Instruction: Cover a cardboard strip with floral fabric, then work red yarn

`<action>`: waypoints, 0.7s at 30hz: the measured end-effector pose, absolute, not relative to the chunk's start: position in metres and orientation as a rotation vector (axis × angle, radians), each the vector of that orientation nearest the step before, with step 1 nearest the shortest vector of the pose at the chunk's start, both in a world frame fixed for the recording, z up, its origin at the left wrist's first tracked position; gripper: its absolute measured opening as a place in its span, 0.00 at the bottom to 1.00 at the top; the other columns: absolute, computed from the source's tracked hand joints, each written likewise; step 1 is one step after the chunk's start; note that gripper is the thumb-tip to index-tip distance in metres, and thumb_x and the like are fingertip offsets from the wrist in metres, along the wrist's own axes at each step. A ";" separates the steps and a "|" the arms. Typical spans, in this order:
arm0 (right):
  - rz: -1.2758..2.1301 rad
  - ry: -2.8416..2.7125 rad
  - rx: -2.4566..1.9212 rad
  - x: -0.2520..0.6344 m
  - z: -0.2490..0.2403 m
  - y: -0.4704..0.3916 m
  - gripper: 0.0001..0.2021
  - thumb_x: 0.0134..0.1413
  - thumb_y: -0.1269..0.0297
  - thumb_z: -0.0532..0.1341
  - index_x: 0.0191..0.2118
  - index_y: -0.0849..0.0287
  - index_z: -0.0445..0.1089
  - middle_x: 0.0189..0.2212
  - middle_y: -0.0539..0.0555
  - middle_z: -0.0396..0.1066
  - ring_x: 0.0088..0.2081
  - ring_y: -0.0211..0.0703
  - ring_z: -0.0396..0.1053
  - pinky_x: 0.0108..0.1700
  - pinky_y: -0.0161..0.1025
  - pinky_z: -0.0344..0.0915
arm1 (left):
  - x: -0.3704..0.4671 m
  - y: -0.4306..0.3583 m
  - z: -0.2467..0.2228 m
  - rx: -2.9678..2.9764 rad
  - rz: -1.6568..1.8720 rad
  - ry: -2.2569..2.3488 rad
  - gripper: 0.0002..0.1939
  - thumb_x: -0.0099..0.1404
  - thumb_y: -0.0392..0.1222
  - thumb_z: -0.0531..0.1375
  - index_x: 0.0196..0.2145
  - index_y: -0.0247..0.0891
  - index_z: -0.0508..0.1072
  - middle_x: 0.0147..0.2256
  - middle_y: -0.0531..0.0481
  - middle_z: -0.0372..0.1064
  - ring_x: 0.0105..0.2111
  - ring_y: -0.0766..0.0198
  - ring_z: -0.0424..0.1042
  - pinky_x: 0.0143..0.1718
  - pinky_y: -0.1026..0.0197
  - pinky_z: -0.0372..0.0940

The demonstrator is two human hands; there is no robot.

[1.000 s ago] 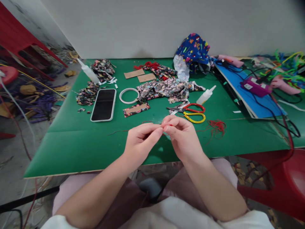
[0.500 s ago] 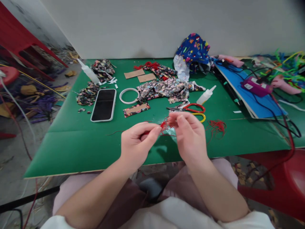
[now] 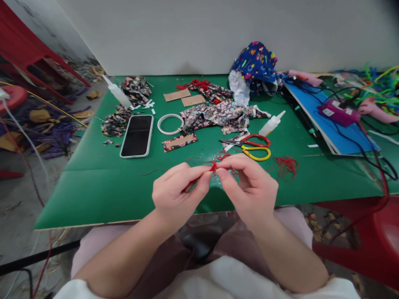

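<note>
Between the fingertips of both hands is a small bundle of red thread [image 3: 213, 167]. My left hand [image 3: 181, 189] pinches it from the left, thumb against forefinger. From the right, my right hand [image 3: 249, 187] closes thumb and forefinger on the same bundle. Loose red thread [image 3: 223, 156] curls on the table just behind the fingers. Scissors [image 3: 254, 147] with one red and one yellow handle lie beyond my right hand, and a tangle of red thread [image 3: 286, 167] lies to its right.
On the green table [image 3: 93, 195] are a phone [image 3: 137, 136], a white ring [image 3: 170, 124], floral fabric [image 3: 218, 116], cardboard pieces [image 3: 177, 95], a glue bottle [image 3: 270, 124] and another bottle [image 3: 118, 93]. Glue guns, cables and a blue book [image 3: 349, 137] crowd the right side.
My right hand has come down and left to the red thread, its fingertips now meeting those of my left hand. The view has shifted slightly.
</note>
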State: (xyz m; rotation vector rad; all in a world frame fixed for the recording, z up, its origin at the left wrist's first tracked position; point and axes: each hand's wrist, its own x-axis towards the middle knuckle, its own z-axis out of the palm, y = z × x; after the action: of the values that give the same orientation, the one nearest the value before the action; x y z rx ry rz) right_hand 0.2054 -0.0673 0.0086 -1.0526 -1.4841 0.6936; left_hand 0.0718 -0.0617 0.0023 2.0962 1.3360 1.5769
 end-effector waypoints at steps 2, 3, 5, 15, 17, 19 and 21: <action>0.716 -1.482 -1.074 0.205 0.009 -0.067 0.05 0.52 0.71 0.59 0.33 0.53 0.69 0.30 0.48 0.72 0.33 0.37 0.68 0.38 0.39 0.66 | 0.072 -0.062 0.002 2.134 1.576 1.308 0.05 0.56 0.32 0.61 0.27 0.39 0.76 0.15 0.58 0.60 0.15 0.74 0.54 0.16 0.68 0.49; 0.719 -1.482 -1.081 0.206 0.009 -0.067 0.05 0.52 0.71 0.59 0.33 0.53 0.69 0.30 0.49 0.72 0.33 0.37 0.68 0.38 0.39 0.66 | 0.072 -0.061 0.002 2.149 1.577 1.296 0.05 0.55 0.32 0.61 0.28 0.39 0.76 0.15 0.57 0.61 0.15 0.74 0.54 0.16 0.68 0.49; 0.716 -1.484 -1.082 0.206 0.009 -0.067 0.05 0.52 0.71 0.59 0.33 0.53 0.68 0.30 0.49 0.72 0.33 0.38 0.68 0.38 0.39 0.66 | 0.072 -0.061 0.001 2.172 1.586 1.283 0.05 0.55 0.31 0.61 0.28 0.39 0.76 0.16 0.57 0.62 0.16 0.74 0.55 0.16 0.68 0.49; 0.767 -1.442 -1.085 0.204 0.005 -0.066 0.05 0.52 0.72 0.58 0.31 0.54 0.67 0.29 0.48 0.70 0.33 0.37 0.67 0.38 0.38 0.65 | 0.072 -0.060 -0.001 2.176 1.561 1.310 0.04 0.56 0.32 0.61 0.28 0.37 0.76 0.15 0.58 0.59 0.16 0.75 0.54 0.16 0.69 0.49; 0.771 -1.431 -1.094 0.204 0.005 -0.066 0.05 0.52 0.72 0.58 0.31 0.54 0.67 0.29 0.48 0.70 0.33 0.37 0.67 0.38 0.38 0.65 | 0.072 -0.059 0.000 2.164 1.555 1.310 0.04 0.56 0.33 0.60 0.28 0.37 0.76 0.15 0.58 0.58 0.16 0.75 0.54 0.16 0.69 0.49; 0.777 -1.419 -1.104 0.204 0.005 -0.066 0.04 0.52 0.71 0.58 0.31 0.54 0.67 0.29 0.48 0.70 0.32 0.37 0.67 0.37 0.37 0.65 | 0.072 -0.059 0.000 2.155 1.552 1.304 0.04 0.57 0.33 0.60 0.28 0.36 0.76 0.15 0.58 0.56 0.16 0.75 0.53 0.16 0.69 0.49; 0.793 -1.403 -1.115 0.204 0.005 -0.066 0.04 0.53 0.70 0.58 0.31 0.54 0.68 0.29 0.48 0.70 0.32 0.37 0.67 0.37 0.37 0.65 | 0.072 -0.059 0.001 2.150 1.545 1.306 0.04 0.57 0.33 0.60 0.27 0.36 0.76 0.14 0.58 0.55 0.16 0.75 0.53 0.16 0.69 0.48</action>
State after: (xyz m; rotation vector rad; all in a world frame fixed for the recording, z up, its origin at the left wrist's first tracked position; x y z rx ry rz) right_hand 0.2043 -0.0659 0.0046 -1.1145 -1.4032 0.7930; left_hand 0.0723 -0.0587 0.0006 2.1497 1.3060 1.5447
